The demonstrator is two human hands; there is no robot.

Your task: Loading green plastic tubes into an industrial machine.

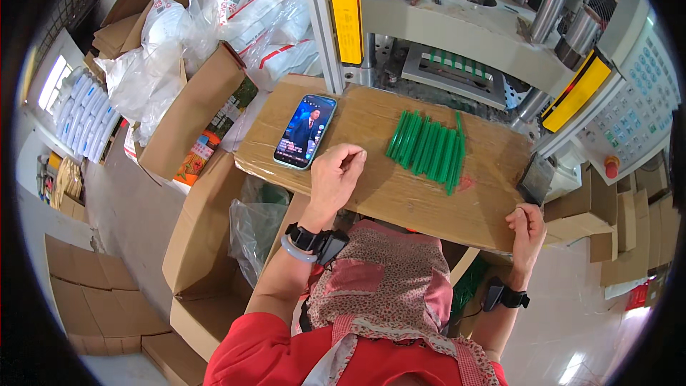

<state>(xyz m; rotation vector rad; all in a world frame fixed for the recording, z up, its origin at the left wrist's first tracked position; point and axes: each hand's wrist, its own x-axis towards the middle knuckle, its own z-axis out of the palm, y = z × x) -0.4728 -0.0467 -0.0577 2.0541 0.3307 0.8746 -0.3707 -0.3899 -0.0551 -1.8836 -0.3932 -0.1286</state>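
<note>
My left hand (336,177) rests on the brown taped cardboard table top (357,111), its fingers curled into a loose fist with nothing visible in them. Close by it lies a phone (306,131) with its screen lit, showing a figure in a dark suit. At the table's right front edge is my right hand (527,232), fingers folded in, nothing seen in them. Between the two hands, farther back, a bundle of slim green translucent plastic sticks (426,146) lies side by side. Neither hand touches the sticks.
Behind the table stands a press (457,25) with a metal mould plate (457,75) holding green pieces. Yellow guard bars (346,14) flank it. A button panel (636,93) with a red knob is at right. Open cardboard boxes (207,243) and white sacks (250,18) crowd the left.
</note>
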